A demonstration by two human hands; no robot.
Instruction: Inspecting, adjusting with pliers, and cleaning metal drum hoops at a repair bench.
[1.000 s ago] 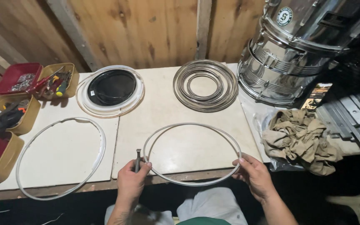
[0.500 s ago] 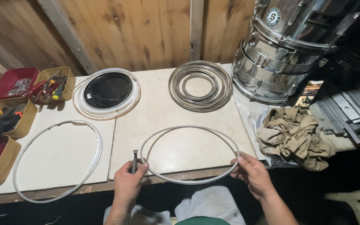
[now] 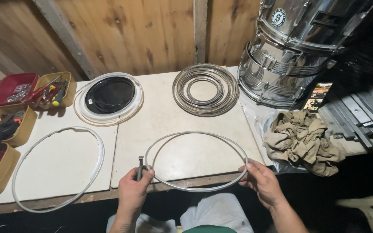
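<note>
Left hand (image 3: 132,190) and right hand (image 3: 262,181) both closed around metal hoop (image 3: 195,140) on table (image 3: 160,116).

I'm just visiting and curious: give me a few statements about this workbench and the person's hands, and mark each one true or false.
1. Both hands hold the metal hoop. True: the left hand grips its left side, the right hand its right side.
2. The left hand also holds a small dark bolt-like piece. True.
3. The beige cloth lies left of the hoop. False: it is on the right, near the chrome drums.
4. The stack of metal rings hangs on the wooden wall. False: it lies flat on the bench top.
5. A white hoop lies on the bench, left of the hands. True.
</note>
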